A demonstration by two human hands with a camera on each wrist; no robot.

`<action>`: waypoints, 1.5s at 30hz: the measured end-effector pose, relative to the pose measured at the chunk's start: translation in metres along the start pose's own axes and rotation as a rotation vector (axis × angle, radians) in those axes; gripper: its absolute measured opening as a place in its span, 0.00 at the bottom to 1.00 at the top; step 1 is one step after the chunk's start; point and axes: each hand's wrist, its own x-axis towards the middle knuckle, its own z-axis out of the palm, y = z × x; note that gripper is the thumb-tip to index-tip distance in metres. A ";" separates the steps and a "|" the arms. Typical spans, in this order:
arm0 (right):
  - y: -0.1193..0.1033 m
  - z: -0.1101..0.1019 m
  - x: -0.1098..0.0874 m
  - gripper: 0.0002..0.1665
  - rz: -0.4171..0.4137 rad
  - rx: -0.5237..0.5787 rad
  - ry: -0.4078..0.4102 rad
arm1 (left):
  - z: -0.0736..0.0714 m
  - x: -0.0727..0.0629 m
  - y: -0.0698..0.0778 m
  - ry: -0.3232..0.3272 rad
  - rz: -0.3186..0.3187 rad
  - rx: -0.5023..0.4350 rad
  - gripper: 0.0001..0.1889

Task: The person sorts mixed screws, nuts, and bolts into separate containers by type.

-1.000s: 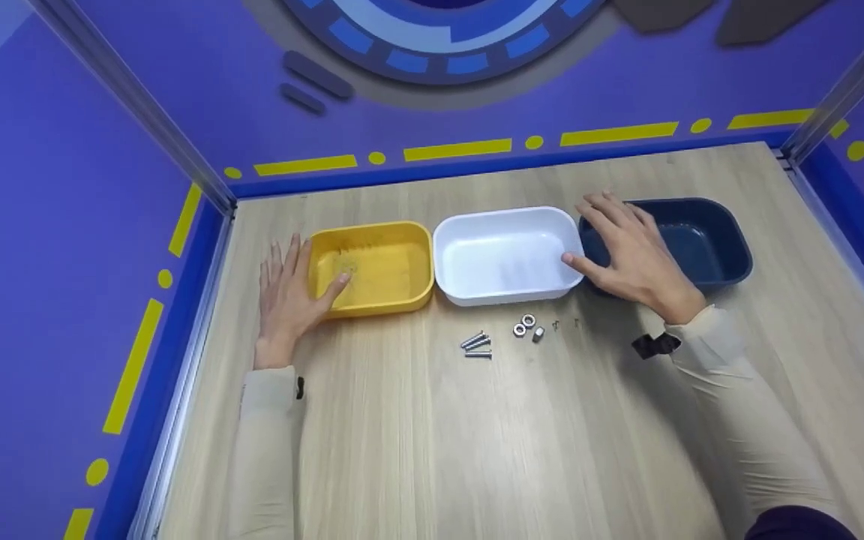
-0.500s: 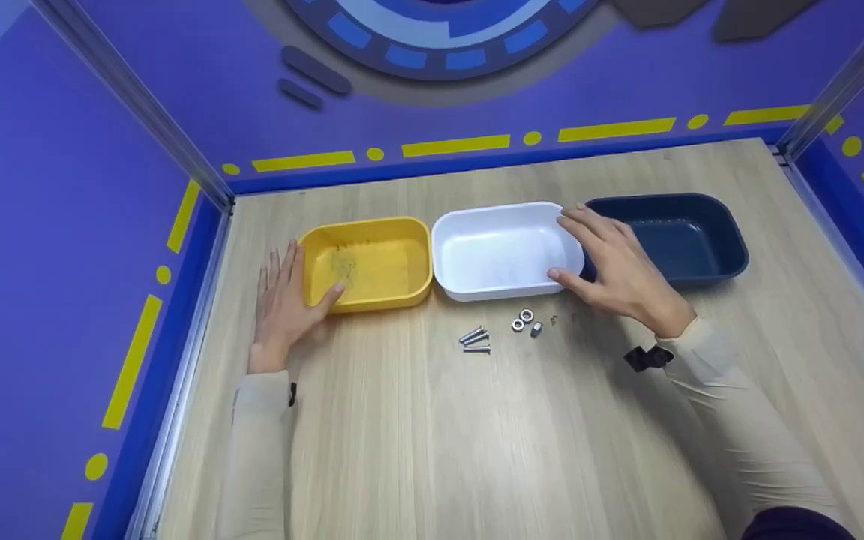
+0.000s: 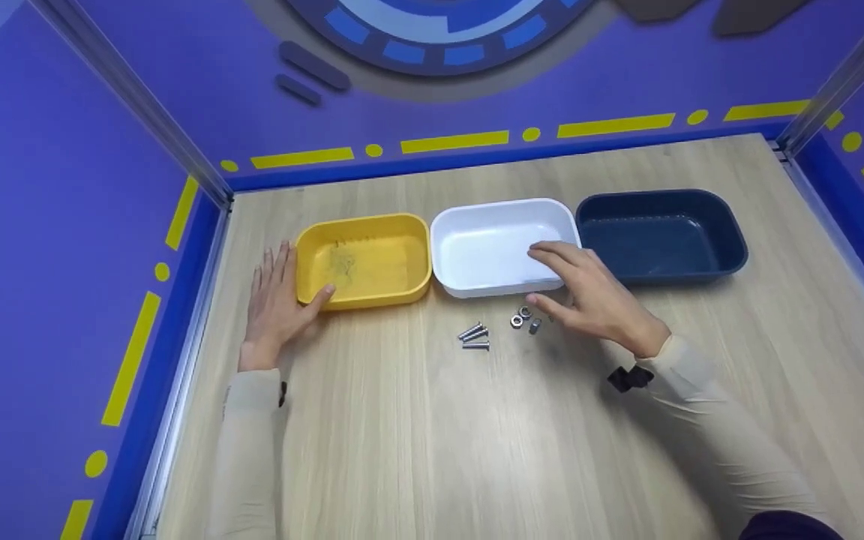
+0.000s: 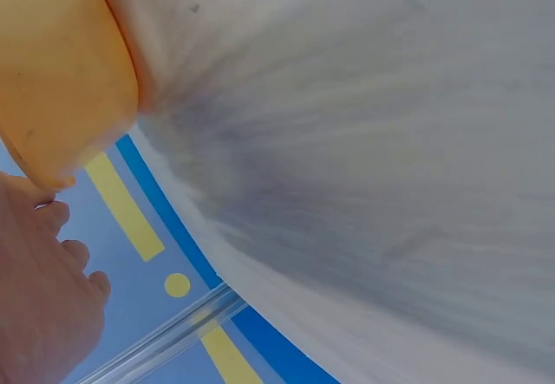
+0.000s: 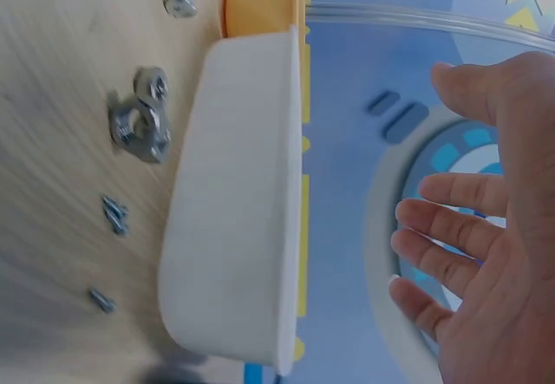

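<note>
At the left side of a yellow tray (image 3: pixel 363 294) lies my left hand (image 3: pixel 278 311), fingers straight along its wall and thumb by the front rim. My right hand (image 3: pixel 597 300) hovers over the front right corner of a white tray (image 3: pixel 503 289), fingers apart and holding nothing. Several bolts (image 3: pixel 474 334) lie in front of the white tray. Beside them are several nuts (image 3: pixel 525 319), near my right thumb. Tiny screws (image 5: pixel 114 215) show on the table in the right wrist view; in the head view my right hand mostly hides them.
A dark blue tray (image 3: pixel 664 277) stands right of the white one, the three trays forming a row on the wooden table (image 3: pixel 402 435). Blue panels (image 3: pixel 462 105) with yellow marks wall in the back and sides. A metal post (image 3: pixel 139 105) rises at the back left corner.
My right hand has moved left and nearer from the dark blue tray to the white tray's front corner. My left hand has slid slightly left, uncovering more of the yellow tray's edge.
</note>
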 end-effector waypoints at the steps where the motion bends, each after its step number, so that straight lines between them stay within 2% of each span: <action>1: -0.001 0.002 -0.001 0.41 -0.003 0.001 -0.001 | 0.000 0.000 0.000 -0.005 -0.002 0.001 0.56; 8: -0.007 0.016 -0.007 0.37 -0.049 0.009 0.019 | 0.003 -0.001 -0.001 -0.043 -0.013 -0.001 0.57; 14: -0.012 0.029 -0.013 0.33 -0.125 0.036 0.056 | 0.005 0.000 -0.001 -0.052 -0.005 0.010 0.57; 17: -0.015 0.037 -0.017 0.31 -0.136 0.056 0.048 | 0.006 0.000 -0.002 -0.053 0.008 0.026 0.57; 27: -0.021 0.065 -0.030 0.28 -0.093 0.180 -0.056 | 0.007 0.001 -0.004 -0.058 0.020 0.020 0.58; 35: -0.018 0.087 -0.028 0.20 -0.138 0.305 -0.049 | 0.004 0.003 -0.005 -0.082 0.008 0.009 0.59; 39: -0.018 0.095 -0.026 0.17 -0.113 0.361 -0.080 | 0.003 0.005 -0.005 -0.072 0.018 0.015 0.59; 45: -0.020 0.103 -0.021 0.14 -0.038 0.376 -0.127 | 0.004 0.005 -0.007 -0.067 0.018 0.007 0.59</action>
